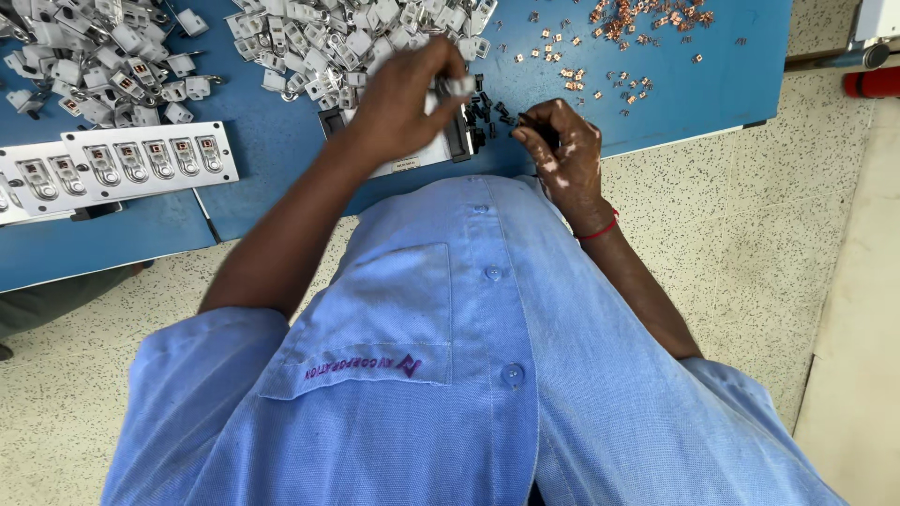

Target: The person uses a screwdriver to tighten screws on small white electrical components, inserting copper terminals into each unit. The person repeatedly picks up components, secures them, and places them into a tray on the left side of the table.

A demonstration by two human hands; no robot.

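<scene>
My left hand (pixel 403 94) is raised over the blue table (pixel 712 84) and pinches a small white plastic part (pixel 459 86) at its fingertips. Under it lies a black-edged fixture with a white plate (pixel 457 142), mostly hidden by the hand. My right hand (pixel 562 155), with a red thread at the wrist, rests at the table's near edge. Its fingers are closed on a small black piece. Several loose black pieces (pixel 485 108) lie between the two hands.
Piles of white plastic housings lie at the back middle (pixel 328 37) and back left (pixel 94 66). Small copper pieces (pixel 647 19) are scattered at the back right. A grey tray (pixel 131 161) holding a row of housings sits at the left. Speckled floor lies to the right.
</scene>
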